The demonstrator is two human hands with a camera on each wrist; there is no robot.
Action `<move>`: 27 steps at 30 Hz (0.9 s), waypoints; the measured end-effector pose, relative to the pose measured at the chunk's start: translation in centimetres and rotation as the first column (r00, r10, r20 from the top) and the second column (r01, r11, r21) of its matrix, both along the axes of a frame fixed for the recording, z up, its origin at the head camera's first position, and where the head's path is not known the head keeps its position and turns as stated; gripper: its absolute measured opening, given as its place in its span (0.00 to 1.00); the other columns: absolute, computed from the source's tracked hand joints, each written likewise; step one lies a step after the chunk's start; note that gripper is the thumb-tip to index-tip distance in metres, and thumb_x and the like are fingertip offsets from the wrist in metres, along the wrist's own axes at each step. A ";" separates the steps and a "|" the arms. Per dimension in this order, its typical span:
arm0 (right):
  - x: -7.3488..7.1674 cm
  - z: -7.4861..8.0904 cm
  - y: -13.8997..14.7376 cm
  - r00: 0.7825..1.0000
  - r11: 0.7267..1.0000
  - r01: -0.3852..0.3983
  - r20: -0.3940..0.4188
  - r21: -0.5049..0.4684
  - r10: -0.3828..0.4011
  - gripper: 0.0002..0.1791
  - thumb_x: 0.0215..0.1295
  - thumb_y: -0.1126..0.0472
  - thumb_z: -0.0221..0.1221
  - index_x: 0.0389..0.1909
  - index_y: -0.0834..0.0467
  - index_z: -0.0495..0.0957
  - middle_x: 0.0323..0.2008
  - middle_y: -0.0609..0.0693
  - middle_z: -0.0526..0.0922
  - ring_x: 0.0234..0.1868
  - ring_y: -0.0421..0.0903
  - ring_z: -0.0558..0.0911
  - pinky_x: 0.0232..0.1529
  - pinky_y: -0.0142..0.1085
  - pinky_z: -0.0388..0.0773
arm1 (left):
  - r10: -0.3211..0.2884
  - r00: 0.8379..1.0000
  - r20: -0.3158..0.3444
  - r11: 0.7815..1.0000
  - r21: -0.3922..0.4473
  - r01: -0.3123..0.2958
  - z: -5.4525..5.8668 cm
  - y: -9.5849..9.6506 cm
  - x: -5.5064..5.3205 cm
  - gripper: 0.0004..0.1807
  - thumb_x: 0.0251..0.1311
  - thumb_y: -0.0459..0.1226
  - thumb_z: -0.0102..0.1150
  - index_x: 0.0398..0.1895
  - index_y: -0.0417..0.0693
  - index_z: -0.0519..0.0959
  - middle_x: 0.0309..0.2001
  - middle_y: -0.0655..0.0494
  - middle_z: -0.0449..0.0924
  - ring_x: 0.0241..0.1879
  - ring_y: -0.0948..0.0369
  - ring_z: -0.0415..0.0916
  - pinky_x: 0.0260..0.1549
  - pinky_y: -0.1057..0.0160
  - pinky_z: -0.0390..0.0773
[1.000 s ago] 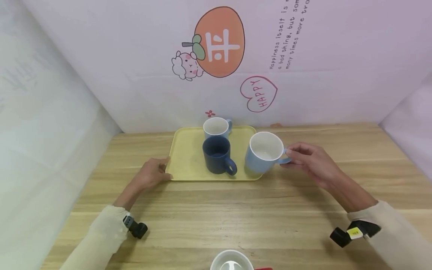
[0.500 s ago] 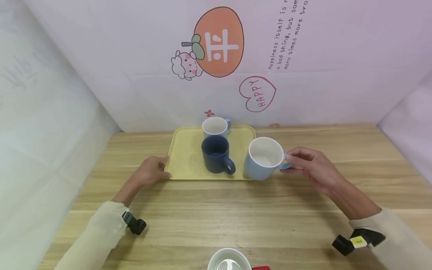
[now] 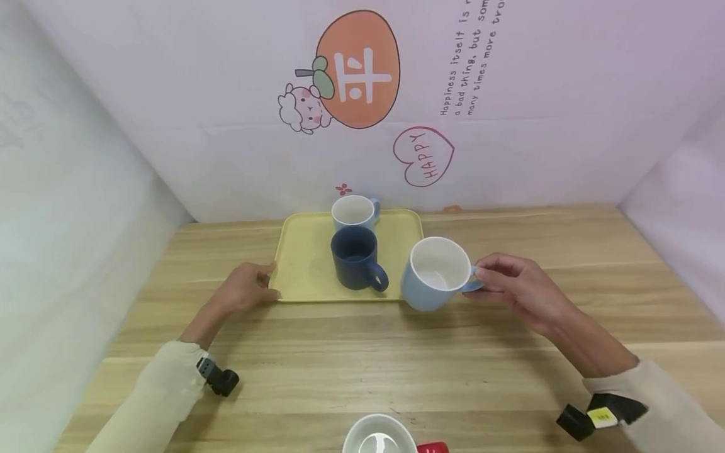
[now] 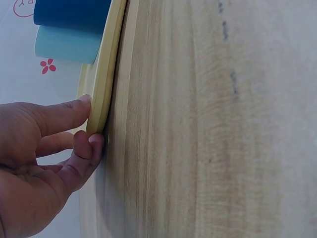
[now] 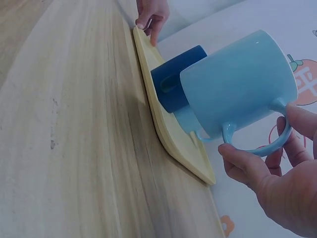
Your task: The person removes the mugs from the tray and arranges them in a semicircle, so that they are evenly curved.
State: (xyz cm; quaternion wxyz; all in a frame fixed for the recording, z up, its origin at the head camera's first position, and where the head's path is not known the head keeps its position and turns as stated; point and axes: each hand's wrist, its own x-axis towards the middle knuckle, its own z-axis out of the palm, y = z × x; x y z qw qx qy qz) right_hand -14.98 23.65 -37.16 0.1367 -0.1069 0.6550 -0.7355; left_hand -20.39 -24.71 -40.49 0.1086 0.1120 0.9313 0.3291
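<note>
My right hand [image 3: 518, 286] pinches the handle of a light blue mug [image 3: 433, 283] with a white inside. In the right wrist view this mug [image 5: 240, 84] is held up off the tray, over its front right corner. At the other end, my left hand [image 3: 243, 288] grips the left front corner of the yellow tray [image 3: 303, 270]; fingers lie on both sides of its rim in the left wrist view. On the tray stand a dark blue mug [image 3: 354, 261] and, behind it, a second light blue mug [image 3: 352, 214], partly hidden by the dark one.
A white-lined cup [image 3: 379, 437] with a red handle stands at the table's near edge, cut off by the frame. The wooden table [image 3: 340, 358] meets a printed white backdrop [image 3: 226, 126] right behind the tray.
My right hand has drawn the light blue mug toward me, from over the tray's right end to its front edge. My left hand stays at the tray's corner.
</note>
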 end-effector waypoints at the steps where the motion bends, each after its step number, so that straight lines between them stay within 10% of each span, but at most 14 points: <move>1: 0.1 0.0 0.0 1.000 1.000 -0.002 -0.003 0.002 0.002 0.08 0.73 0.70 0.55 0.40 0.61 0.83 0.40 0.53 0.82 0.43 0.52 0.85 0.49 0.46 0.79 | -0.006 1.000 -0.004 1.000 0.002 0.006 0.0 0.0 0.0 0.38 0.55 0.30 0.71 0.66 0.22 0.65 0.41 0.40 0.82 0.33 0.55 0.72 0.33 0.58 0.74; 27: 2.4 -1.1 0.5 0.996 0.996 -0.086 -0.009 0.004 0.086 0.10 0.74 0.71 0.52 0.42 0.61 0.82 0.44 0.53 0.82 0.44 0.57 0.86 0.51 0.43 0.78 | 0.012 1.000 0.021 1.000 0.012 -0.012 0.2 0.2 0.1 0.39 0.55 0.30 0.72 0.67 0.23 0.64 0.33 0.49 0.75 0.27 0.58 0.63 0.28 0.61 0.67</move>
